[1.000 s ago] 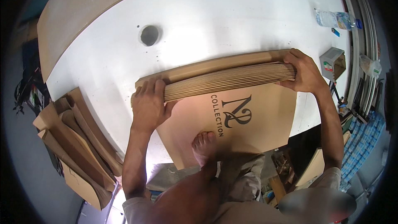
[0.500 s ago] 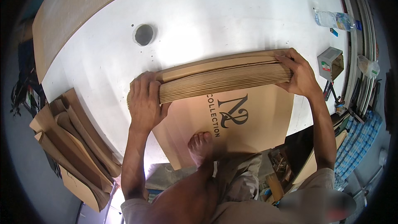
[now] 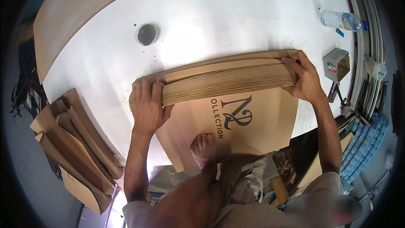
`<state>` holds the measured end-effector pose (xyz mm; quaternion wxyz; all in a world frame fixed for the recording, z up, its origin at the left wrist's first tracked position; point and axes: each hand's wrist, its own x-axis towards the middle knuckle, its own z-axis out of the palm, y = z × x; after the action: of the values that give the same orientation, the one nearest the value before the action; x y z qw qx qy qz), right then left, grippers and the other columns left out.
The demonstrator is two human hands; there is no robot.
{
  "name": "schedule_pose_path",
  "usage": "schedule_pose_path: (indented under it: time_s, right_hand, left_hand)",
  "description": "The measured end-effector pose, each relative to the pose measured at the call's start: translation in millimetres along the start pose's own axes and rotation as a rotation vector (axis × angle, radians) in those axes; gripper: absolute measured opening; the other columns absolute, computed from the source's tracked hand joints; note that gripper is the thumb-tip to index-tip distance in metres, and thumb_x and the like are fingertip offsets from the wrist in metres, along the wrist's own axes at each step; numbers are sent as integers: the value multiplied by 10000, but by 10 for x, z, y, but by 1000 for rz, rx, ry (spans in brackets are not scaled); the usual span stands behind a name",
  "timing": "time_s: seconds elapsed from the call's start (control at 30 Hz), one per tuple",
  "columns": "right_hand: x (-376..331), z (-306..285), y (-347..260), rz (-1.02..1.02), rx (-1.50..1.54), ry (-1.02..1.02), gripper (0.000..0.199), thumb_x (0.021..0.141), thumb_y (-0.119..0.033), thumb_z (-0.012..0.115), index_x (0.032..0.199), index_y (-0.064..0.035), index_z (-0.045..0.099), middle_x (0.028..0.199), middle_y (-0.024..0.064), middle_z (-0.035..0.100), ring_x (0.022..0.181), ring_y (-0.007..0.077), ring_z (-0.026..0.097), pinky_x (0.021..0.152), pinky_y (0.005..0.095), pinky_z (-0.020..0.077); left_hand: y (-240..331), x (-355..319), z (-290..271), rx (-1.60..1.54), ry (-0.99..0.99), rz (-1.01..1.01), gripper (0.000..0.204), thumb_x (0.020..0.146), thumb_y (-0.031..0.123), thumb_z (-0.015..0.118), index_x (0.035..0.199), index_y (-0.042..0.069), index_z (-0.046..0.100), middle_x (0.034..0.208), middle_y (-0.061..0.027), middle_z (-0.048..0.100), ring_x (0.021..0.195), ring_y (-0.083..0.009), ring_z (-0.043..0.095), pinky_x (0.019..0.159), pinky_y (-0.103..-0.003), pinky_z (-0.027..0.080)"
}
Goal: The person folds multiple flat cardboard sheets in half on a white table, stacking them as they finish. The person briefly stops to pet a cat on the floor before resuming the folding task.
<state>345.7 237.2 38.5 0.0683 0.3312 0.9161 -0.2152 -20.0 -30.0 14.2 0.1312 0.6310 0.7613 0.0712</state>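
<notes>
A thick stack of brown cardboard sheets [image 3: 228, 80] is bent up across the white table, its layered edges facing me. My left hand [image 3: 147, 101] grips the stack's left end, fingers over the top and thumb low on the near side. At the other end, my right hand [image 3: 304, 76] is wrapped round the stack's right corner. The near part of the sheets lies flat, with a dark printed logo [image 3: 236, 112] on the lowest visible face. My bare foot [image 3: 203, 147] rests on this printed face near the front edge.
The white table [image 3: 219, 21] has a round hole [image 3: 147, 34] at the back left. At the right lie a plastic bottle [image 3: 341, 20], a lighter [image 3: 340, 32] and an open grey box [image 3: 336, 65]. Folded brown cardboard [image 3: 78, 139] leans at the left, and a larger sheet [image 3: 67, 21] curves along the far left.
The top sheet's far edge has shifted slightly and shows more of its face near my right hand, whose fingers have moved a little. My left hand stays in place.
</notes>
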Motion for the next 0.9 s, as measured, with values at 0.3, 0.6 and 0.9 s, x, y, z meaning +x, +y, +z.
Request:
schedule_pose_path:
  time_s: [0.3, 0.6, 0.9]
  right_hand:
    - [116, 31, 12, 32, 27, -108, 761, 628, -247, 938, 1304, -61, 641, 1212, 176, 630, 1140, 404, 626, 951, 497, 536]
    - [-59, -50, 1, 20, 56, -40, 659, 620, -211, 939, 1206, -56, 681, 1241, 160, 628, 1164, 405, 628, 945, 484, 544]
    - [-42, -3, 3, -2, 102, 3, 729, 569, -103, 907, 1259, -21, 686, 1155, 163, 619, 1046, 385, 643, 923, 456, 550]
  left_hand:
    - [37, -227, 60, -52, -31, -122, 579, 742, 297, 891, 1184, 49, 612, 1190, -166, 578, 1252, -411, 557, 901, -528, 488]
    - [-62, 32, -109, -41, -86, 108, 590, 770, 415, 870, 1125, 6, 636, 1232, -173, 595, 1090, -373, 617, 940, -535, 490]
    - [-9, 101, -246, -13, -145, 33, 637, 773, 359, 893, 1225, 32, 584, 1178, -187, 602, 1114, -406, 608, 936, -517, 498]
